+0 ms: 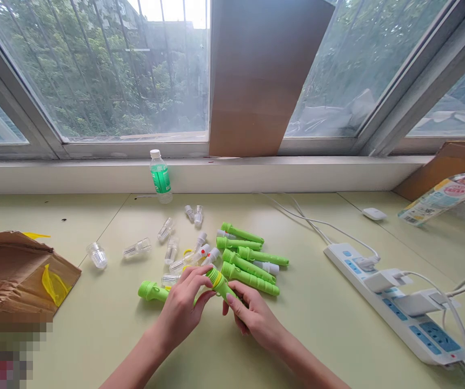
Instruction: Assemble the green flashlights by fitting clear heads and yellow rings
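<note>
A green ribbed plastic torch (221,284) is clasped at its head by the left hand (181,309) and, seemingly, lower down by the right hand (257,320). Similar green torches (248,260) are heaped just beyond.

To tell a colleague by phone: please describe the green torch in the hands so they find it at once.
On the pale table below the window lies a pile of green torches. Just in front of it, the left hand and right hand meet on one torch. Only this one is held.
</note>
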Tool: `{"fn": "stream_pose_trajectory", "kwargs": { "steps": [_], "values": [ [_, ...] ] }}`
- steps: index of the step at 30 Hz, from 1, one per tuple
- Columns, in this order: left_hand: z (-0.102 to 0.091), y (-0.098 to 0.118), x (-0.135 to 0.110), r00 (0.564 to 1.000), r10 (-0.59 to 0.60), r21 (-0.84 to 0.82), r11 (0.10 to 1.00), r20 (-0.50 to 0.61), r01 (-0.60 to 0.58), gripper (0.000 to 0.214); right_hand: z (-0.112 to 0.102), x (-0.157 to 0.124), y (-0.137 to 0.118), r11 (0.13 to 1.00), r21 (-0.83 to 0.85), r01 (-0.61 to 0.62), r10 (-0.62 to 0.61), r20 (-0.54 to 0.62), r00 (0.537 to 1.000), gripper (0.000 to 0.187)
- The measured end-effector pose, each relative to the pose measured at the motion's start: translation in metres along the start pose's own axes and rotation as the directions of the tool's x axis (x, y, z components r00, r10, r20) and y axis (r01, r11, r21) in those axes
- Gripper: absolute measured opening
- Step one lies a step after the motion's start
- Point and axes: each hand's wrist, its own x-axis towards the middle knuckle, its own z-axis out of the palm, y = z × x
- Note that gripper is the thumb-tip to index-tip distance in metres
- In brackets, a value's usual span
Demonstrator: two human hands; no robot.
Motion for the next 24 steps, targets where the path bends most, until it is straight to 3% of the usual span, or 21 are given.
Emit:
{"fn": "stream_pose_trajectory", "kwargs": {
  "steps": [5,8,11,17,24],
  "values": [
    [-0.0003,0.0021,-0.0012,0.999,0.001,-0.001,1.000,0.052,-0.001,0.027,0.0001,-0.0013,0.0015,0.992,0.091,-0.090,0.089,0.016,0.996,0.028],
    [0.0033,0.0009,-0.0024,1.000,0.006,0.001,1.000,0.005,-0.006,0.026,0.0007,-0.0015,0.0020,0.986,0.106,-0.127,0.128,-0.003,0.992,0.032],
    [0.0052,-0.0006,-0.0029,0.997,0.022,0.004,1.000,-0.067,-0.022,0.023,0.0002,-0.0013,0.0005,0.988,0.127,-0.088,0.088,0.007,0.996,0.027],
    [0.0024,0.0016,-0.0008,0.993,0.062,0.055,0.997,-0.097,-0.057,0.017,-0.0022,-0.0005,-0.0054,0.998,0.046,0.034,-0.034,0.003,0.999,0.030],
    [0.0051,0.0029,-0.0023,0.997,0.050,0.062,0.997,-0.058,-0.047,0.024,0.0028,-0.0015,-0.0027,0.998,0.051,-0.028,0.028,-0.001,1.000,0.042]
  ]
}}
